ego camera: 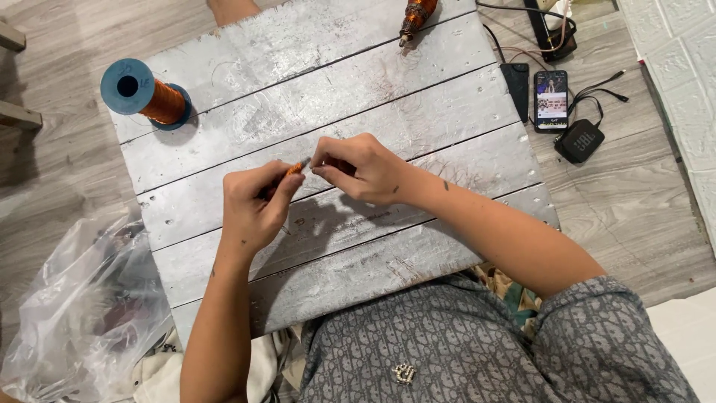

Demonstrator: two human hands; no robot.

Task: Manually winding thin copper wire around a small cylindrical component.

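My left hand (252,207) is closed around a small part wound with orange copper wire (296,169), whose tip sticks out between thumb and fingers. My right hand (358,167) pinches at that tip from the right, fingertips touching it. Both hands hover over the middle of a silver-painted wooden plank board (418,112). A blue spool of copper wire (143,95) lies on its side at the board's far left corner. Whether a thin wire runs from the spool to my hands I cannot make out.
A copper-wound tool or coil (415,16) lies at the board's far edge. On the wooden floor to the right are a lit phone (551,100), a small black speaker (579,141), a black box and cables. A clear plastic bag (78,313) sits at the lower left.
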